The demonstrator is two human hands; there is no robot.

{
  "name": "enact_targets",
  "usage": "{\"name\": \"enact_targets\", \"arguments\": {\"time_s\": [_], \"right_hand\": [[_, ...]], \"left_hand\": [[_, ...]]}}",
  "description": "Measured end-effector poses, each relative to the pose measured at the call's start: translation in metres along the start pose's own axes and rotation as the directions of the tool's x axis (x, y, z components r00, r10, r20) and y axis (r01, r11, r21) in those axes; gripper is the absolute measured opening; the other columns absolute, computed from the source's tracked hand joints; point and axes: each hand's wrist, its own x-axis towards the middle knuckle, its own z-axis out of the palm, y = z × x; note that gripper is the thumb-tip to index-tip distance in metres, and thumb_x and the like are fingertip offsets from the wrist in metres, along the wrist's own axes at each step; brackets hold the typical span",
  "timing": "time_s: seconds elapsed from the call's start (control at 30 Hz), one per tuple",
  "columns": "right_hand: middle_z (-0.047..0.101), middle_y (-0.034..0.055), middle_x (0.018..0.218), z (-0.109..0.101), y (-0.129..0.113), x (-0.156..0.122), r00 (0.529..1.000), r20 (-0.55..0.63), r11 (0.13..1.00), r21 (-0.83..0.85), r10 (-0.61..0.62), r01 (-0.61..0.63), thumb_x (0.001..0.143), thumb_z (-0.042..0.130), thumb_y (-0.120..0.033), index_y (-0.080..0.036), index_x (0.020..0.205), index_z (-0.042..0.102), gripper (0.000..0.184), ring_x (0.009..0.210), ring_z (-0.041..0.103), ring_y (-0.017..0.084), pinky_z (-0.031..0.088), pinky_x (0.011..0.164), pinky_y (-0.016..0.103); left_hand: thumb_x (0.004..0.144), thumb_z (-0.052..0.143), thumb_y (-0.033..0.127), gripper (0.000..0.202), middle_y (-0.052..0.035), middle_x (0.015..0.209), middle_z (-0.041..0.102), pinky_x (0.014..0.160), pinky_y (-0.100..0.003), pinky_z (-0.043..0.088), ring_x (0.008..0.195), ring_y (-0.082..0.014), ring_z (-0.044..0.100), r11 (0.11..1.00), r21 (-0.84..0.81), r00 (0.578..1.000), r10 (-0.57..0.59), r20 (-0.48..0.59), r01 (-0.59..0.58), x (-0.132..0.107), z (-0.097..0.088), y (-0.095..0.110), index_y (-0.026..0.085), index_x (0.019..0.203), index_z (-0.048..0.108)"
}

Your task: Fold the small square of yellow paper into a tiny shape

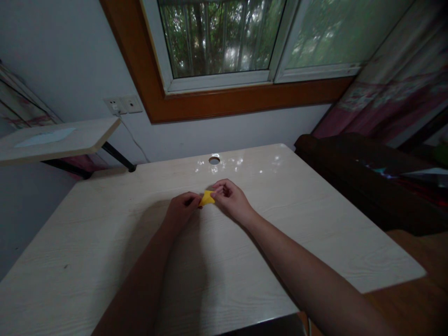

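Note:
A small folded piece of yellow paper (206, 198) sits between my two hands, just above the pale wooden desk (105, 242). My left hand (181, 210) is curled, its fingertips pinching the paper's left end. My right hand (230, 198) is also curled and pinches the paper's right end. Most of the paper is hidden by my fingers, so only a small yellow corner shows.
A round cable hole (214, 160) lies near the desk's far edge. A raised shelf (52, 140) on black legs stands at the left. Wall sockets (123, 105) and a window are behind. Dark furniture (367, 177) stands to the right.

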Motion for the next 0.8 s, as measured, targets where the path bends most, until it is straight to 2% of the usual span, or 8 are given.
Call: {"name": "enact_targets", "arguments": {"time_s": [0.13, 0.27, 0.4, 0.63, 0.8], "right_hand": [[0.061, -0.0007, 0.077, -0.0008, -0.0041, 0.0000, 1.000, 0.004, 1.000, -0.003, 0.001, -0.001, 0.077, 0.069, -0.026, -0.020, 0.094, 0.061, 0.020, 0.070, 0.057, 0.013, 0.045, 0.065, 0.027], [0.061, -0.0003, 0.078, 0.0001, -0.0056, -0.0020, 1.000, 0.021, 1.000, -0.017, -0.010, 0.011, 0.077, 0.069, -0.026, -0.020, 0.095, 0.061, 0.020, 0.071, 0.058, 0.013, 0.046, 0.066, 0.027], [0.063, 0.0006, 0.082, 0.0006, -0.0032, -0.0043, 0.998, 0.052, 0.998, -0.052, -0.020, 0.023, 0.080, 0.067, -0.029, -0.021, 0.101, 0.062, 0.023, 0.071, 0.058, 0.013, 0.047, 0.067, 0.027], [0.066, 0.0039, 0.090, 0.0017, -0.0059, -0.0065, 0.986, 0.158, 0.982, -0.176, -0.043, 0.071, 0.081, 0.068, -0.031, -0.020, 0.104, 0.066, 0.025, 0.080, 0.062, 0.015, 0.049, 0.072, 0.028], [0.067, 0.0036, 0.088, 0.0032, -0.0069, -0.0056, 0.991, 0.126, 0.985, -0.159, -0.051, 0.071, 0.081, 0.067, -0.027, -0.020, 0.097, 0.066, 0.018, 0.081, 0.062, 0.016, 0.049, 0.074, 0.029]], "left_hand": [[0.088, 0.052, 0.037, 0.025, -0.0021, 0.075, 0.070, 0.065, -0.023, 0.052, 0.069, -0.0146, 0.066, 0.994, -0.108, 1.000, 0.017, -0.017, -0.018, 0.0003, 0.0002, 0.0006, 0.017, 0.082, 0.065], [0.085, 0.059, 0.041, 0.027, -0.0042, 0.087, 0.072, 0.068, -0.025, 0.053, 0.075, -0.0161, 0.068, 0.991, -0.136, 1.000, 0.010, 0.012, -0.008, 0.0010, 0.0015, 0.0007, 0.017, 0.096, 0.066], [0.086, 0.058, 0.042, 0.027, -0.0039, 0.080, 0.073, 0.070, -0.025, 0.052, 0.074, -0.0167, 0.068, 0.998, -0.052, 0.996, 0.038, 0.084, -0.034, 0.0005, 0.0018, -0.0006, 0.018, 0.092, 0.070], [0.087, 0.058, 0.040, 0.026, -0.0044, 0.080, 0.073, 0.068, -0.025, 0.052, 0.073, -0.0173, 0.068, 0.995, 0.049, 0.990, 0.081, 0.115, -0.087, -0.0006, 0.0037, -0.0015, 0.018, 0.090, 0.071], [0.088, 0.056, 0.039, 0.026, -0.0040, 0.078, 0.073, 0.068, -0.025, 0.051, 0.072, -0.0170, 0.068, 0.993, 0.072, 0.989, 0.090, 0.117, -0.099, -0.0014, 0.0032, 0.0013, 0.018, 0.090, 0.071]]}}
